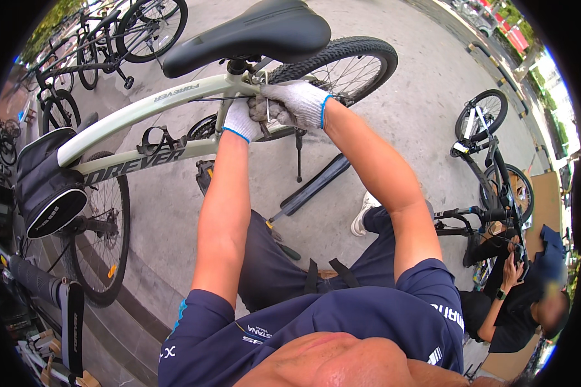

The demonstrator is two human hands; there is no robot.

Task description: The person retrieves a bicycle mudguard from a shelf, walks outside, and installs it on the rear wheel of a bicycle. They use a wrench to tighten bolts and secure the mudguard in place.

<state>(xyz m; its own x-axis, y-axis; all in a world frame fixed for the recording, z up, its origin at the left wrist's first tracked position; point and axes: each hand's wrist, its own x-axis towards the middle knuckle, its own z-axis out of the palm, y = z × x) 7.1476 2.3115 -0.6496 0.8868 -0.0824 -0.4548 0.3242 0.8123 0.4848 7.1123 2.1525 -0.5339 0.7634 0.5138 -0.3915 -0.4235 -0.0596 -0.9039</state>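
Observation:
A pale green bicycle [139, 98] stands across in front of me, its black saddle [258, 35] nearest the camera. Both of my hands wear white knitted gloves with blue cuffs and greyed fingertips. Just below the saddle, by the rear of the frame, my left hand [242, 119] and my right hand [295, 103] meet with fingers curled inward. What they grip between them is hidden by the gloves. Beyond my right hand is the knobbly rear tyre [377, 55]; the kickstand [299, 155] reaches down beneath the hands.
On the concrete lies a long dark strip [316, 185], near my shoe [366, 214]. A black bag [50, 177] hangs at the bicycle's front. Several bicycles [113, 42] stand upper left. At right, a person [519, 293] crouches beside another bicycle [490, 164] and cardboard [543, 213].

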